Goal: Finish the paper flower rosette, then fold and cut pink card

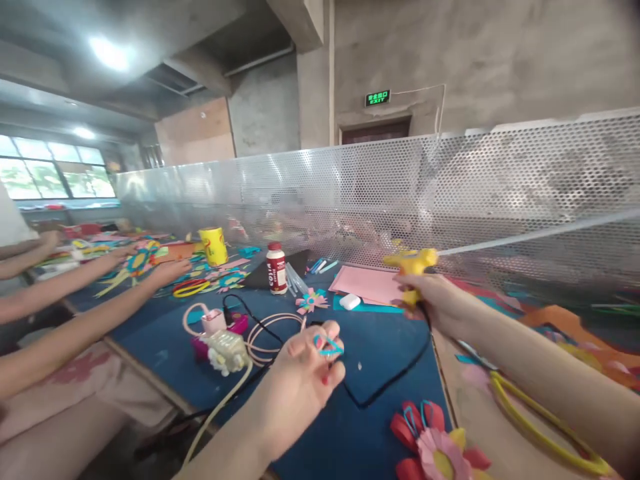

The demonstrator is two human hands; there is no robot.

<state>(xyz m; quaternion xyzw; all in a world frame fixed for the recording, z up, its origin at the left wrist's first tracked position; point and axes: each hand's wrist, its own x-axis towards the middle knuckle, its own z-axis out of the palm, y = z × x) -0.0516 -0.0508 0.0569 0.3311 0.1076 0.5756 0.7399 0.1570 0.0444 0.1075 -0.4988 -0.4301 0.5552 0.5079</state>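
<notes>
My left hand (303,377) is pinched shut on a small teal paper loop (327,345) held above the blue table (380,347). My right hand (440,303) grips a yellow glue gun (413,263) with a long clear glue stick sticking out to the right; its black cord (395,380) trails across the table. The gun sits up and to the right of the loop, apart from it. A paper flower (437,447) with red and pink petals lies near the front edge below both hands.
A power strip (227,348) with plugs and coiled cables lies left of my left hand. A red-capped bottle (275,268), a yellow can (214,245), pink paper (367,283) and paper flowers stand further back. Other people's arms (75,320) reach in from the left. A perforated metal screen (400,193) backs the table.
</notes>
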